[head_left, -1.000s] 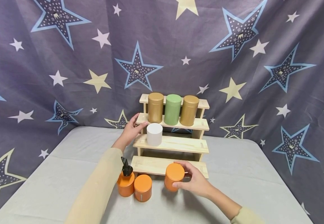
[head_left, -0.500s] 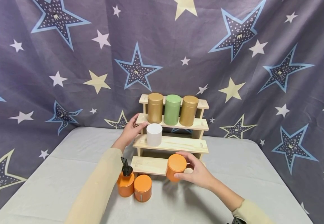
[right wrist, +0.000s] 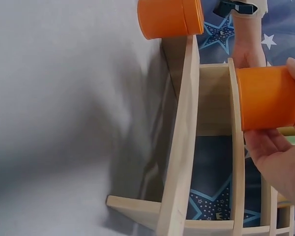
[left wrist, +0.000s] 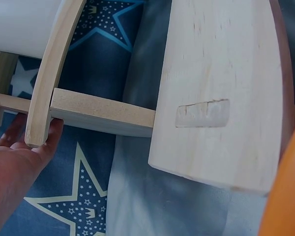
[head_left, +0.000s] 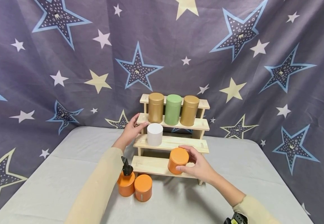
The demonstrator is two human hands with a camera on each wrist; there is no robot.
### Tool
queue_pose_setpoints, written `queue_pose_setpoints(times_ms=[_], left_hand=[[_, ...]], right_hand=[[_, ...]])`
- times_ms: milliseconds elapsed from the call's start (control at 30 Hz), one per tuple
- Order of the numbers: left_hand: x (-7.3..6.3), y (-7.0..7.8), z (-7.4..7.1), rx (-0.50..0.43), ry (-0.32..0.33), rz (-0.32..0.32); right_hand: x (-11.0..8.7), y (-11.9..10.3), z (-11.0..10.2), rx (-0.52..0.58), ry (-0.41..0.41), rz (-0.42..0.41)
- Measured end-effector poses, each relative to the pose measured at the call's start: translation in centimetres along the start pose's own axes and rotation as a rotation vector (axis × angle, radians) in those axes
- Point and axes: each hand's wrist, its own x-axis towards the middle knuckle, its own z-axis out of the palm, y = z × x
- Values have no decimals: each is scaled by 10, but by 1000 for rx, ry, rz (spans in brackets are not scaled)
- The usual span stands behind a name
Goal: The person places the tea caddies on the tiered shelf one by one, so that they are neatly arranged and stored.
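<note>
My right hand (head_left: 196, 166) grips an orange tin (head_left: 178, 160) by its side, with the lid up. In the head view the tin overlaps the lowest step of the wooden tiered shelf (head_left: 150, 165); whether it touches wood I cannot tell. At the left end of a higher step, my left hand (head_left: 129, 132) holds the board, its fingers around the edge (left wrist: 19, 172). Beside that thumb stands a white cylindrical container (head_left: 154, 135) on the second step. Higher up are a green tin (head_left: 173, 110) and two gold tins (head_left: 156, 108).
Two more orange tins (head_left: 143, 188) stand on the grey-covered surface (head_left: 234, 174) in front of the shelf's left side, one partly behind the black camera mount (head_left: 127, 168) on the left sleeve. A star-patterned curtain (head_left: 75, 62) hangs close behind.
The right hand has raised the orange tin and carried it back and slightly right, from in front of the shelf to over the lowest step. The left hand has stayed put.
</note>
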Motion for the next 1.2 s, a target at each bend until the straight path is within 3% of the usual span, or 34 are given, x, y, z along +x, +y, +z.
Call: queue_pose_setpoints(times_ms=[133,367,500,567,800,1200], left_hand=[[-3,6,0,-19,-9,-10],[-21,28,2,-1,-24,-23],[-24,31,3,-3,-23,-29],[-23,30,3,-7,-25,-31],[-1,3,1,3,-5,-25],[1,0,1,6,4,17]], right_hand=[[4,-3,-1,-5,10,5],[10,-8,-4,13,34,3],[14,-7,-6,17,45,20],[17,-5,-7,10,51,32],[25,-3,-8,-12,68,51],[38,-4,-11,5,75,63]])
